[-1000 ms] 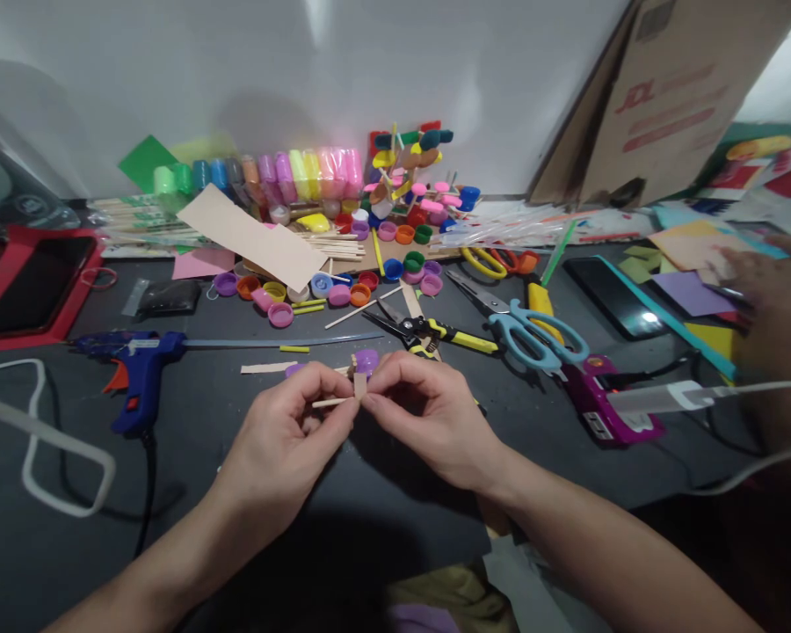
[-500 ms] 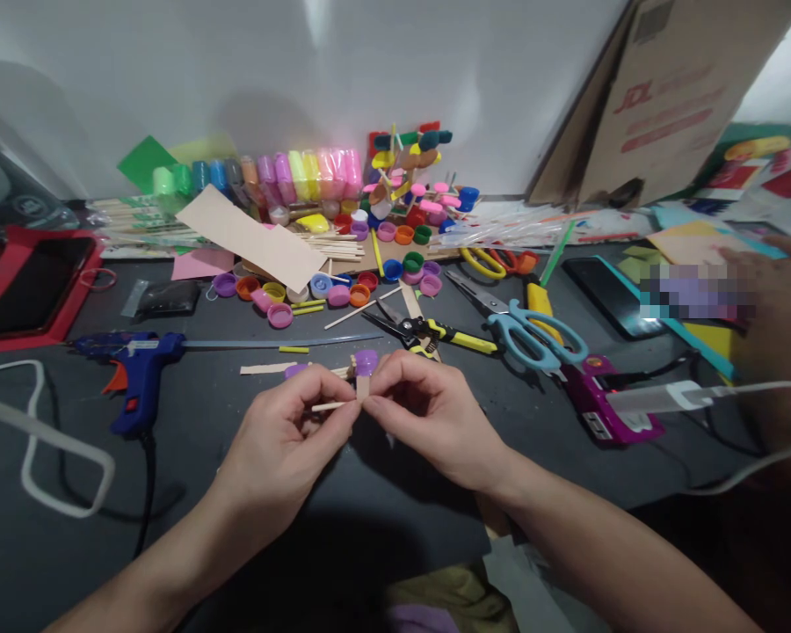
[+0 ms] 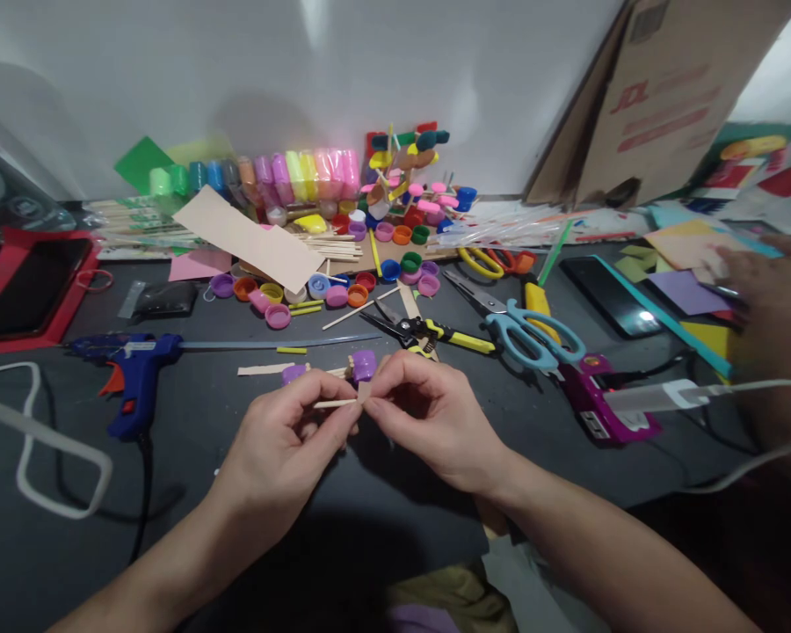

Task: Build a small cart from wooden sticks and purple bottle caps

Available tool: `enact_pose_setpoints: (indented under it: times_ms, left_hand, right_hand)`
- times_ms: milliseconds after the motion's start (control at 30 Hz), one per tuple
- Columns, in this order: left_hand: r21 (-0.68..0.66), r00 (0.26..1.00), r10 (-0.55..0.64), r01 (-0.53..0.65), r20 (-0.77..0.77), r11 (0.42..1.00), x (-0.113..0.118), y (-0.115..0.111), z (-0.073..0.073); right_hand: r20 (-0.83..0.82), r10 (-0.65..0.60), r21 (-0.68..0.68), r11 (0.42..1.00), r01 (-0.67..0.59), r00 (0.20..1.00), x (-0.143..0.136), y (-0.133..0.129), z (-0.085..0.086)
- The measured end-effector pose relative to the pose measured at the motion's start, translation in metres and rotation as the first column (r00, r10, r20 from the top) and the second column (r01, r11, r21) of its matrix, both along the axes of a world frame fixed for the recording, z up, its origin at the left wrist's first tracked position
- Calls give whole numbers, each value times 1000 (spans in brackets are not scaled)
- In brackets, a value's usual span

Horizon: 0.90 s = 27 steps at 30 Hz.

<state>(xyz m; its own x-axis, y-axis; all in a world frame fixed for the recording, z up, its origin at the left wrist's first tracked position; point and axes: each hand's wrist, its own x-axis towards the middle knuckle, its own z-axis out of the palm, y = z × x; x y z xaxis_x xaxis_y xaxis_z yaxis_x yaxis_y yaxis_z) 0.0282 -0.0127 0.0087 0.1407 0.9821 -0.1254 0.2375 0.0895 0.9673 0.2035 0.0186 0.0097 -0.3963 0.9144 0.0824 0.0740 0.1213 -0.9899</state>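
Observation:
My left hand (image 3: 286,444) is closed in a pinch on a thin wooden stick (image 3: 333,403), which lies level and points left. The thumb and forefinger of my right hand (image 3: 439,422) pinch a small tan strip (image 3: 364,391), cardboard-like, at the stick's right end. My fingertips meet there and hide the join. Just beyond them on the dark table sit two purple caps (image 3: 364,365), with pale wooden sticks beside them. A flat tan strip (image 3: 265,369) lies left of these caps, partly behind the left one.
A blue glue gun (image 3: 138,378) lies left, its long glue stick reaching right. Pliers (image 3: 428,330), blue-handled scissors (image 3: 533,334) and a purple power strip (image 3: 599,404) lie right. Bottle caps (image 3: 336,294) and clay tubs (image 3: 303,176) are behind. Another person's hand (image 3: 771,272) is at far right.
The small tan strip between my fingertips has tilted and less of it shows above them. Both hands stay in nearly the same place. The view has shifted slightly.

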Motion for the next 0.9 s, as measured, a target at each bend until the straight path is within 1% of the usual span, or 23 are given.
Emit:
enact_pose_setpoints:
  times_ms: [100, 200, 367, 533, 633, 733, 900]
  left_hand:
    - [-47, 998, -4, 7, 63, 999, 0, -1, 5]
    - [-61, 997, -11, 15, 70, 998, 0, -1, 8]
    - [25, 999, -33, 33, -13, 999, -2, -2, 5]
    - [54, 998, -14, 17, -67, 998, -2, -3, 4]
    - [72, 996, -18, 24, -82, 997, -1, -3, 4]
    - [125, 992, -10, 26, -125, 992, 0, -2, 4]
    - [230, 973, 18, 36, -230, 973, 0, -3, 3]
  right_hand:
    - [29, -1, 37, 999, 0, 1000, 1, -1, 0]
    - [46, -1, 55, 999, -1, 999, 1, -1, 1]
    - [39, 0, 22, 1000, -1, 999, 1, -1, 1]
    - [-49, 18, -105, 994, -23, 999, -1, -2, 0]
    - [-75, 24, -157, 987, -35, 997, -1, -1, 1]
    - [-77, 25, -188, 981, -39, 997, -1, -1, 2]
    - [-74, 11, -194, 981, -25, 997, -2, -1, 3]
